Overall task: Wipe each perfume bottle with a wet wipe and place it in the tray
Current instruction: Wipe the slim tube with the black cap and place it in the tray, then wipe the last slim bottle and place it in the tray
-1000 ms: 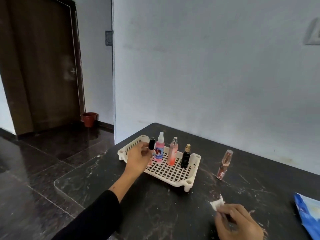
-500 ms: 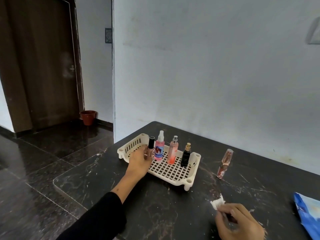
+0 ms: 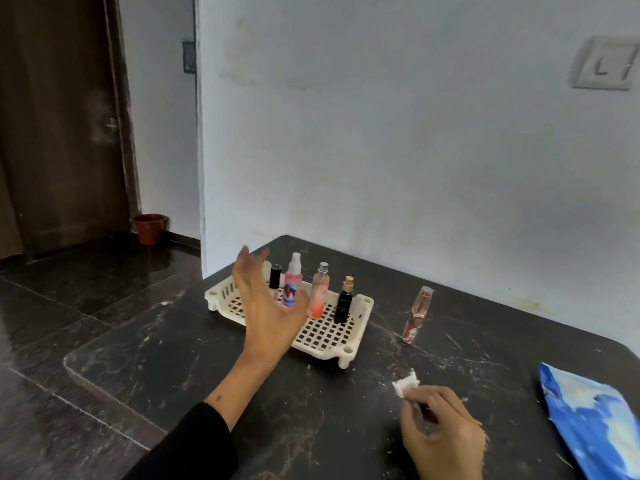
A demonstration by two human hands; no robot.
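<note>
**Left hand lifted off the tray; one bottle left on the table**

Since the earlier frames the left hand (image 3: 268, 306) has let go of the black-capped bottle (image 3: 275, 280) it was setting down at the left end of the row and has risen above the tray (image 3: 349, 353), its fingers now spread and holding nothing. The right hand (image 3: 441, 433) has stayed near the front edge of the table (image 3: 173, 358), pinching the wet wipe (image 3: 406, 384) between thumb and curled fingers; a white corner of the wipe sticks out to the far left of the hand.

Four bottles stand upright in the tray, side by side along its far part: the black-capped bottle, a pink spray bottle (image 3: 292, 284), a peach spray bottle (image 3: 319, 292) and a black bottle with a gold cap (image 3: 344, 301).

The remaining bottle (image 3: 417, 315), clear and rose-tinted, stands on the table just right of the tray, apart from it. Its long axis is close to vertical, the top leaning slightly right and away. It lies to the right of the left hand, across the tray, and far and a little left of the right hand. The right hand appears somewhat nearer but is occupied by the wipe, so the free left hand is the likely one to fetch it, by a reach rightward over the standing row, which could be knocked.

A blue wipe packet (image 3: 595, 424) lies at the near right of the table.
</note>
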